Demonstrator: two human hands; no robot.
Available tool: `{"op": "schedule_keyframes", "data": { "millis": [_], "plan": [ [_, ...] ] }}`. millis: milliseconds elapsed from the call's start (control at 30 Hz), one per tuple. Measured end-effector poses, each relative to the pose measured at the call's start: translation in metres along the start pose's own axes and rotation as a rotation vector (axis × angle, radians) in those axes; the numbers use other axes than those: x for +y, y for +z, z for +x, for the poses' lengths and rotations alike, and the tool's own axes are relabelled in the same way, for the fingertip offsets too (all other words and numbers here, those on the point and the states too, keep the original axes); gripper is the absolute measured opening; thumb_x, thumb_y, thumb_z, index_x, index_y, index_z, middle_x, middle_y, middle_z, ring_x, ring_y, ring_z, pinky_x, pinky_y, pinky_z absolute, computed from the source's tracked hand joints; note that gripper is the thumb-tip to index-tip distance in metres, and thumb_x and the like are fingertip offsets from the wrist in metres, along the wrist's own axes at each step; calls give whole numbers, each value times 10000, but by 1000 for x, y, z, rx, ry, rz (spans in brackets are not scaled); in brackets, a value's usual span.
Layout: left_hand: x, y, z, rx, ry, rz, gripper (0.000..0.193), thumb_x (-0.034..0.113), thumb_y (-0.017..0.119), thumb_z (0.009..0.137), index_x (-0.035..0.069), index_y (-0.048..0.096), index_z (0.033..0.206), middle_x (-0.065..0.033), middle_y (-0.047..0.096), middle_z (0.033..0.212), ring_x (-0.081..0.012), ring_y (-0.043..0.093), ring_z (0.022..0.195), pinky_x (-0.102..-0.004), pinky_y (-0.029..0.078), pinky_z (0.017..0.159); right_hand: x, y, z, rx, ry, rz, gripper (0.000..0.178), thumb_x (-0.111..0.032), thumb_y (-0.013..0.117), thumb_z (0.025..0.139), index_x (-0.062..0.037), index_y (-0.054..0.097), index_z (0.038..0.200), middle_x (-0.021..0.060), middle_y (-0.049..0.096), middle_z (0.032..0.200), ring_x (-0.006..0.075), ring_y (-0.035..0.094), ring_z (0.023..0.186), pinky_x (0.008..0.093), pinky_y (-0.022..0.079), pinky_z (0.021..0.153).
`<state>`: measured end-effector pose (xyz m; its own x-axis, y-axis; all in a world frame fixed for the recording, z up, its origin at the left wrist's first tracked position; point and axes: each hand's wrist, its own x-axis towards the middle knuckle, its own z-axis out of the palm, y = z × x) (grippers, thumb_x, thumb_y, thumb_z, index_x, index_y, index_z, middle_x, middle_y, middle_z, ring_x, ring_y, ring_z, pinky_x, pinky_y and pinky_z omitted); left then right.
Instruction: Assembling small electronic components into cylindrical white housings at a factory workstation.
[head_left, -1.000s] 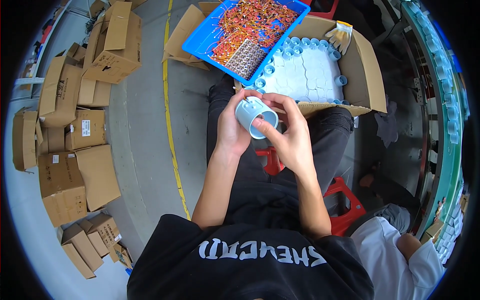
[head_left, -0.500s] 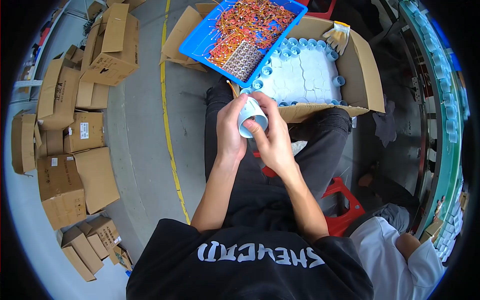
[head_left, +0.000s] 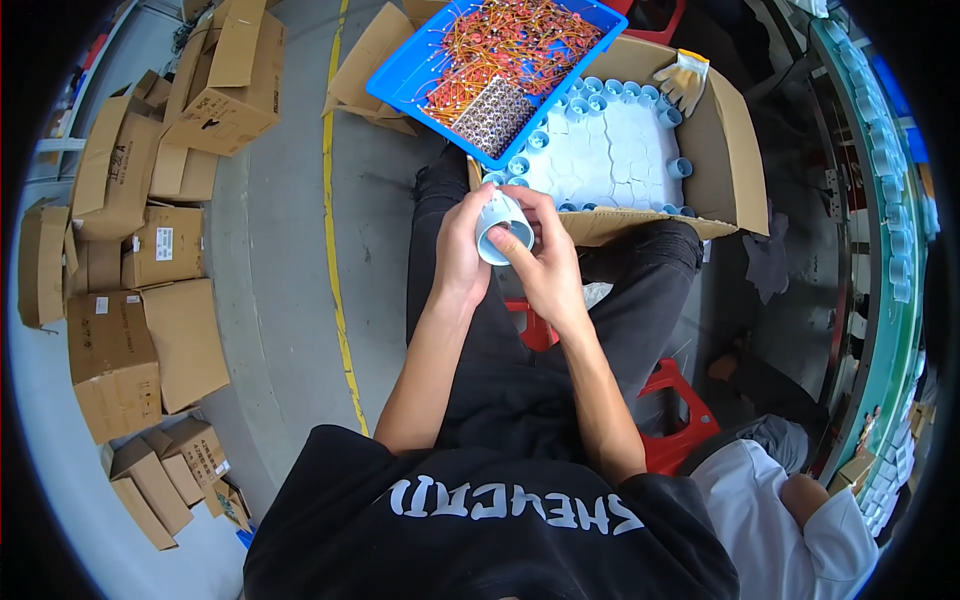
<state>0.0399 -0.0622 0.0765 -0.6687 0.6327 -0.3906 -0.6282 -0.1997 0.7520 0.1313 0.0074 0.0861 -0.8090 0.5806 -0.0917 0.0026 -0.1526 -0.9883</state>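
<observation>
Just above my lap, both hands hold one light-blue plastic cup-shaped housing (head_left: 502,212), its round opening tilted toward me. My left hand (head_left: 464,252) wraps round its left side. On the right side are the fingers of my right hand (head_left: 552,268), and that thumb reaches into the opening. What lies under the thumb is hidden. Beyond my hands, a blue tray (head_left: 398,84) carries a tangle of orange-brown wires with small red parts (head_left: 520,40) and a block of small round metallic pieces (head_left: 494,117).
An open cardboard box (head_left: 735,150) beyond my knees has similar blue cups (head_left: 680,168) around white wrapped contents, and a work glove (head_left: 685,82) on its rim. Cartons (head_left: 115,360) are stacked left. A red stool (head_left: 675,425) and a person in white (head_left: 755,510) are at right, beside a green-edged bench (head_left: 880,330).
The right thumb sits further into the cup's opening. The wire end that stuck up above my left hand no longer shows. The whole view has shifted slightly.
</observation>
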Motion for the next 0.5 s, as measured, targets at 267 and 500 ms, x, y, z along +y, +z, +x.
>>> {"op": "schedule_keyframes", "data": {
  "millis": [267, 500],
  "plan": [
    [2, 12, -1, 32, -162, -218, 232, 262, 550, 928, 39, 598, 965, -59, 639, 864, -144, 641, 788, -298, 509, 704, -13, -9, -8, 16, -31, -112, 604, -175, 792, 761, -28, 508, 1274, 117, 549, 1108, 189, 584, 920, 323, 486, 820],
    [7, 19, -9, 30, -150, -192, 225, 253, 560, 922, 37, 600, 975, -59, 639, 863, -138, 633, 773, -293, 503, 704, -25, -11, -12, -3, -12, -93, 502, -102, 711, 845, -20, 492, 1289, 89, 592, 1100, 141, 566, 993, 281, 460, 874]
  ]
}}
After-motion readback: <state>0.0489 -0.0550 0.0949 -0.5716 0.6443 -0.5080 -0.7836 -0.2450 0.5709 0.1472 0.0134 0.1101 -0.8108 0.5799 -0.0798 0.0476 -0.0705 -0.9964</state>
